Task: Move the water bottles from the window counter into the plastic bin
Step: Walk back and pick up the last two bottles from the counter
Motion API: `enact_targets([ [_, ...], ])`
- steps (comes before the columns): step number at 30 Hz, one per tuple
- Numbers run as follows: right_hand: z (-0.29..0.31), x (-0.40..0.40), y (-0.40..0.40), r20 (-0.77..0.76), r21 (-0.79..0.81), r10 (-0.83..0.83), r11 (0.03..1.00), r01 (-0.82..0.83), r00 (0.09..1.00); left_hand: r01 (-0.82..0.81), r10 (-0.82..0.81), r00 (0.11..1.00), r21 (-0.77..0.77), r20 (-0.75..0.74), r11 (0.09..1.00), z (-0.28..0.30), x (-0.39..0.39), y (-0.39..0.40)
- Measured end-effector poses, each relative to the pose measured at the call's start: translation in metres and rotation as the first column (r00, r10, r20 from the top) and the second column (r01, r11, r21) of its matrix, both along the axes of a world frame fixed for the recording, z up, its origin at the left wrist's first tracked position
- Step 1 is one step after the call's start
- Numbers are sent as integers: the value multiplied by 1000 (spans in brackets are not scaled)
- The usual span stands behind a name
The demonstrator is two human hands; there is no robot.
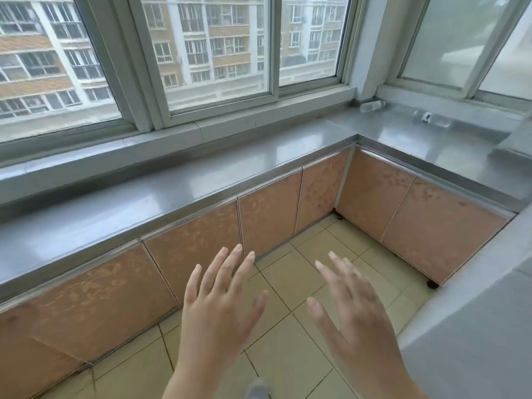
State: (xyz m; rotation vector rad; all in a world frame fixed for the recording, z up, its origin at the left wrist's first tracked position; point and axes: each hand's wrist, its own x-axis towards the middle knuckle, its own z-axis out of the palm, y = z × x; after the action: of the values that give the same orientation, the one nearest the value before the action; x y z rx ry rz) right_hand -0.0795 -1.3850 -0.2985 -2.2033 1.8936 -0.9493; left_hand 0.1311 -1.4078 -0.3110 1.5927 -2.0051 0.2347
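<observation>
Two clear plastic water bottles lie on their sides on the steel window counter [259,165] at the far right corner. One bottle [372,105] rests against the window ledge. The other bottle [433,119] lies a little to its right. My left hand [221,306] and my right hand [354,309] hover over the floor in the foreground, palms down, fingers spread, holding nothing. Both hands are far from the bottles. No plastic bin is in view.
The L-shaped counter runs under the windows, with orange cabinet doors [267,223] below it. Beige floor tiles [290,349] fill the space in front. A grey wall or pillar [475,326] stands close at the right. A grey box-like edge [515,145] sits on the counter's far right.
</observation>
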Motion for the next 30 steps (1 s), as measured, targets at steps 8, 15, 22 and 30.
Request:
enact_targets([
  [8,-11,-42,-165,-17,25,-140,990,140,990,129,-125,991,76,-47,989,-8,-41,-197],
  [15,4,-98,-289,-26,50,-275,960,276,961,280,-280,960,108,-15,954,7,-109,-360],
  [22,-12,-199,-396,25,88,-418,906,415,908,396,-399,917,139,-7,908,-7,-226,-485],
  [30,0,-337,-521,1,131,-451,885,447,893,433,-436,900,149,-9,889,2,-366,-604],
])
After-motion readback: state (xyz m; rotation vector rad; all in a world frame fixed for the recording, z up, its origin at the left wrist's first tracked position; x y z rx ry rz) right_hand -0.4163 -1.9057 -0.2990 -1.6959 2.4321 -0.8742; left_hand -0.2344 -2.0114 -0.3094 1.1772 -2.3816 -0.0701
